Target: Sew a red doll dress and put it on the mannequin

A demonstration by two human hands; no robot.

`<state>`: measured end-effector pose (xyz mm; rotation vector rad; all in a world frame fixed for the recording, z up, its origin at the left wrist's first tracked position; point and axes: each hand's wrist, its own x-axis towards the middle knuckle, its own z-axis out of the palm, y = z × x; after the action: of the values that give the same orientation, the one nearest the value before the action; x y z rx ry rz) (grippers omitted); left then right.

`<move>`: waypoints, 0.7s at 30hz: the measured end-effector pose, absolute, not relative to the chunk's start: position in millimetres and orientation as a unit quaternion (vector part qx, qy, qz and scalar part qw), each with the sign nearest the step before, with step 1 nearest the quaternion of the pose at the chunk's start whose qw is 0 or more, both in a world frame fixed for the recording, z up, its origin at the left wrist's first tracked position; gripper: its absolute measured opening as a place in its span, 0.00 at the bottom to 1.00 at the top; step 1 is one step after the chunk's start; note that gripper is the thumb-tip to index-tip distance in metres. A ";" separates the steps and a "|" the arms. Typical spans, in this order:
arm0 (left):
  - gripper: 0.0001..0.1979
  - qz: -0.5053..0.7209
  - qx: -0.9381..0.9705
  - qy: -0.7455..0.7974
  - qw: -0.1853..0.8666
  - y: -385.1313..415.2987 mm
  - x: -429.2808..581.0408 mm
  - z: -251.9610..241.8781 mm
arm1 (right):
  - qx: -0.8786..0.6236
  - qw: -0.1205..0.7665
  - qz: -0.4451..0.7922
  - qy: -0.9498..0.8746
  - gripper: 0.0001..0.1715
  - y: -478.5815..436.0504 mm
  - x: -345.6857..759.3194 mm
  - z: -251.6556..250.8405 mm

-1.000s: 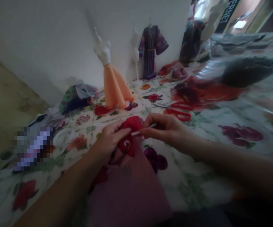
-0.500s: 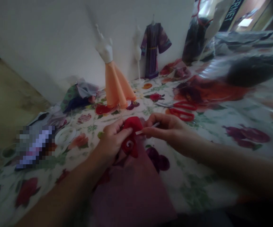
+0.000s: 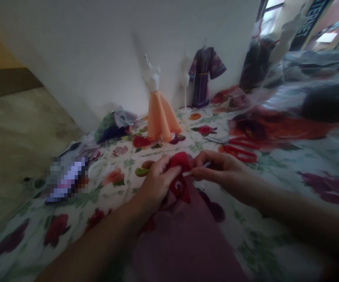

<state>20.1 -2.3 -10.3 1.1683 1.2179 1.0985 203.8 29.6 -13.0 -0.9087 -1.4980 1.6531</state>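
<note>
Between its thumb and fingers my left hand (image 3: 156,182) grips a piece of red fabric (image 3: 181,159). The fabric joins a mauve doll-sized garment (image 3: 184,243) that stretches down toward me, and a small white swirl (image 3: 178,185) shows on its red part. At the right edge of the red fabric, my right hand (image 3: 220,166) pinches a thin white strip (image 3: 187,173). The strip's near end touches or nearly touches the red fabric. What kind of strip it is, I cannot make out.
Red-handled scissors (image 3: 241,149) lie to the right on the fruit-patterned tablecloth (image 3: 125,231). Behind stand a small mannequin in an orange skirt (image 3: 160,115) and a purple robe (image 3: 203,78). Fabric scraps (image 3: 113,124) lie left, plastic-wrapped cloth (image 3: 287,125) right.
My view has turned left and up, so everything sits further right and lower. Both hands keep their holds on the red fabric and the white strip.
</note>
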 end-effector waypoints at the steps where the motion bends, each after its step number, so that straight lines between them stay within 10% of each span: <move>1: 0.09 0.461 0.489 0.514 0.533 -2.2 20.2 -10.3 | -0.350 0.359 0.644 -0.578 0.18 29.9 203.8 -13.7; 21: 0.12 0.457 0.440 0.506 0.584 0.4 18.8 -13.2 | -0.350 0.365 0.654 -0.562 0.18 33.5 203.5 -25.0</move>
<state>18.8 0.4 -13.2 1.0270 1.1810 1.0663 203.5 33.5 -25.0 -0.9011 -1.4465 1.6824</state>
